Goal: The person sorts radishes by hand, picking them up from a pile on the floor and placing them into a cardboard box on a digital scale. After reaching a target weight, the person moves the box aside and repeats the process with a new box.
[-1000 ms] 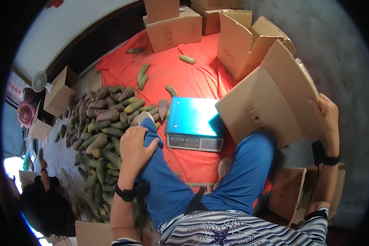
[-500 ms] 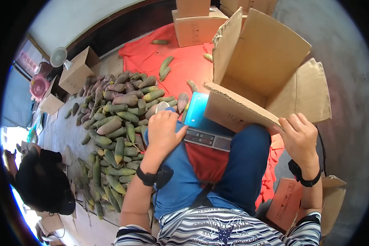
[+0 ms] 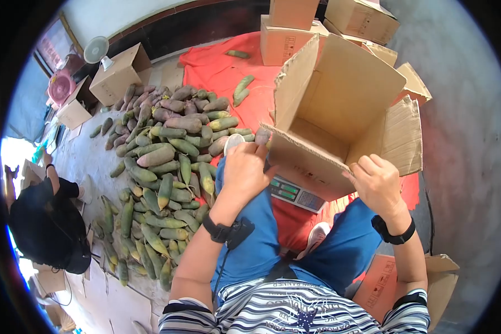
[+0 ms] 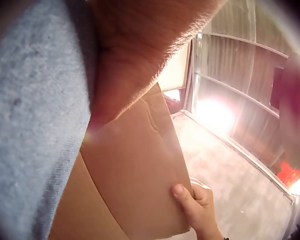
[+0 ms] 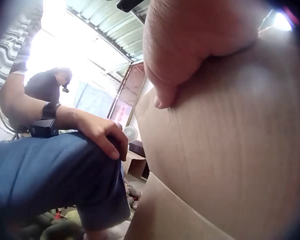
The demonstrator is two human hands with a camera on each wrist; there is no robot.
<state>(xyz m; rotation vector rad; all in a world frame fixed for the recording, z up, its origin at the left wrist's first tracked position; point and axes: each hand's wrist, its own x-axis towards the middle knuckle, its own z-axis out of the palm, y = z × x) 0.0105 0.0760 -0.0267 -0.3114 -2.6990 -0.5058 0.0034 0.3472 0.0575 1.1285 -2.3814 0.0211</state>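
Observation:
An open cardboard box (image 3: 312, 161) stands upright over the digital scale (image 3: 295, 192), hiding most of its blue platform. The scale's front panel shows lit green displays. My right hand (image 3: 376, 181) grips the box's near flap at its right corner, with the thumb on the flap's outer face, as the left wrist view shows. On my left knee rests my left hand (image 5: 97, 130), fingers loosely bent and holding nothing. In the head view this left hand (image 3: 242, 170) is beside the box's near left corner.
A large heap of green and purplish radishes (image 3: 167, 156) lies left of my legs. A few more radishes (image 3: 242, 89) lie on the red cloth (image 3: 217, 64). Other cardboard boxes (image 3: 292, 42) stand behind and at my right. Another person (image 3: 44, 222) works at far left.
The right hand has swung the box from its tilted position at the right, leftward and upright over the scale. The left hand stays at the knee. The scale's displays now glow green.

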